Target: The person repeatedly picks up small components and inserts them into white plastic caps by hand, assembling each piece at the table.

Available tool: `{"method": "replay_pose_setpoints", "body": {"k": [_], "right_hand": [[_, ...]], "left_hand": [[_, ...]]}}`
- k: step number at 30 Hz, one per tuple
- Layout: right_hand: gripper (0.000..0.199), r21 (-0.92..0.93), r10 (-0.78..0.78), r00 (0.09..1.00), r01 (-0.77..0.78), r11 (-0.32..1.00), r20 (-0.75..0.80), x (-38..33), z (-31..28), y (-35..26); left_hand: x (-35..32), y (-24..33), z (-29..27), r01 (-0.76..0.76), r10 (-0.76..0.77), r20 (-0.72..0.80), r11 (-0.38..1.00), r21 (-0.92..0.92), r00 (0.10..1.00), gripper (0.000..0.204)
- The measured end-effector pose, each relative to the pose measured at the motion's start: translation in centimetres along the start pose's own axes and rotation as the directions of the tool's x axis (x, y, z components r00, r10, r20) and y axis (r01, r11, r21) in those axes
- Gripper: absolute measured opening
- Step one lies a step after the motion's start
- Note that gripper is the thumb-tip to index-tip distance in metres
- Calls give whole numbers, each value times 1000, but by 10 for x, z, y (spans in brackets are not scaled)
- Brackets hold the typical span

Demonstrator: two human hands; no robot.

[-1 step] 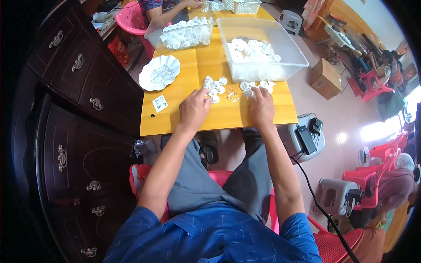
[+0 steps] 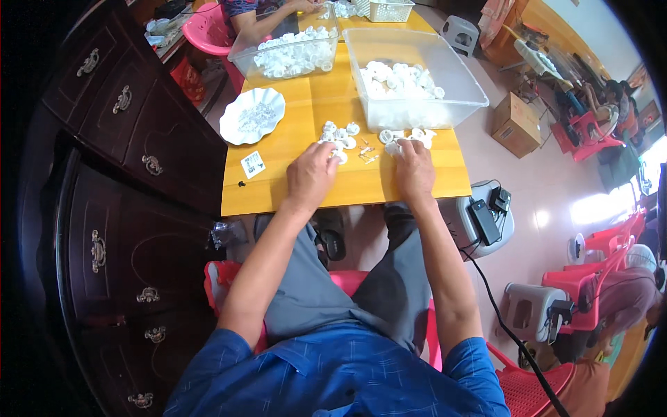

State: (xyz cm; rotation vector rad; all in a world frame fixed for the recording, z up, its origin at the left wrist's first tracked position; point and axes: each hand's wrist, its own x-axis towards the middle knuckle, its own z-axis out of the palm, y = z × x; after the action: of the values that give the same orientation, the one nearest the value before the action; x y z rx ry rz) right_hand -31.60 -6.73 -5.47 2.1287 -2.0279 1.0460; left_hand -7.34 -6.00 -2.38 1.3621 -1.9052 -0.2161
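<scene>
On the yellow wooden table (image 2: 278,196), my left hand (image 2: 311,175) has its fingers closed at the near edge of a small heap of white round plastic parts (image 2: 339,134). It pinches one white round plastic part (image 2: 340,157) at the fingertips. Farther right, my right hand (image 2: 415,171) reaches down into a second group of white round plastic parts (image 2: 387,136). Its thumb and fingers close on a part there, mostly covered by the fingertips. Between the hands lie several small thin pieces (image 2: 367,151), too small to name.
Two clear plastic bins, a left bin (image 2: 240,61) and a right bin (image 2: 417,111), hold many white parts. A scalloped white dish (image 2: 229,125) of tiny clear pieces and a printed card (image 2: 253,165) lie left. Another person's arm (image 2: 271,24) is behind. A dark cabinet (image 2: 153,229) stands left.
My left hand has shifted slightly right, its fingertips covering more of the near white part. My right hand has stayed almost in place.
</scene>
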Motion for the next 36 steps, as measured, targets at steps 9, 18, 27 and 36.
{"method": "replay_pose_setpoints", "body": {"k": [9, 18, 27, 36], "right_hand": [[21, 49, 63, 997, -60, 997, -50, -11, -8, 8], [27, 408, 254, 967, -228, 884, -10, -58, -46, -3], [36, 813, 336, 822, -541, 215, 459, -104, -67, -32], [33, 775, 196, 765, -631, 37, 613, -110, -67, -45]], "left_hand": [[9, 31, 56, -147, 154, 109, 986, -73, 982, 26], [19, 22, 80, -174, 156, 214, 982, 69, 964, 27], [-12, 27, 44, -149, 158, 153, 986, -70, 975, 22], [-39, 33, -1, 451, -152, 451, 572, -685, 879, 7]]}}
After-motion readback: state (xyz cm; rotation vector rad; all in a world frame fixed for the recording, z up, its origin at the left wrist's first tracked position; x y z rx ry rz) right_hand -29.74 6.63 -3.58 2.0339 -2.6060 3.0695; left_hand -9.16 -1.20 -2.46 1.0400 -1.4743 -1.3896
